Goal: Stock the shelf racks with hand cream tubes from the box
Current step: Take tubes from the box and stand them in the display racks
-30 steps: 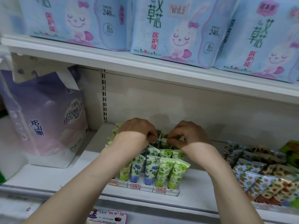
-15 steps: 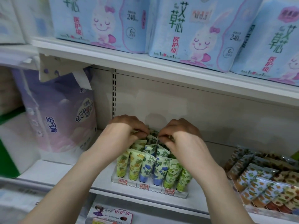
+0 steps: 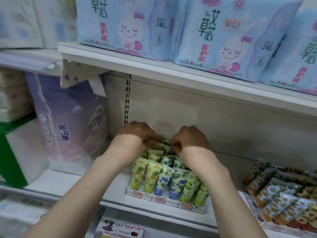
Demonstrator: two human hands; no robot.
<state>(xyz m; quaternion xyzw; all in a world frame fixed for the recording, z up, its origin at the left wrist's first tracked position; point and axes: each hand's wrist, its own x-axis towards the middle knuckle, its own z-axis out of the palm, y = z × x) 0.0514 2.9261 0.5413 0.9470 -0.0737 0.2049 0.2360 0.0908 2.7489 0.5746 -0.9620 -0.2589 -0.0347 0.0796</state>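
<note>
While the back row is being set: left grip (image 3: 138, 134) and right grip (image 3: 191, 140) are held close together over the rear of the rack (image 3: 171, 202), knuckles up.
Tubes (image 3: 164, 177): stood cap-down in rows in the rack on the shelf (image 3: 73, 184); the front rows are filled.
Left grip: fingers are curled, and the top of one of the rear tubes appears to be pinched.
Right grip: likewise curled, with a tube top pinched just beside the left.
Box: not seen.
Change: over the last second little has been moved; both grips have been kept on the same rear tubes, and only the view has shifted.
Meaning: the rear tubes are judged to be still being seated and not yet released; this rack looks nearly stocked.
</note>
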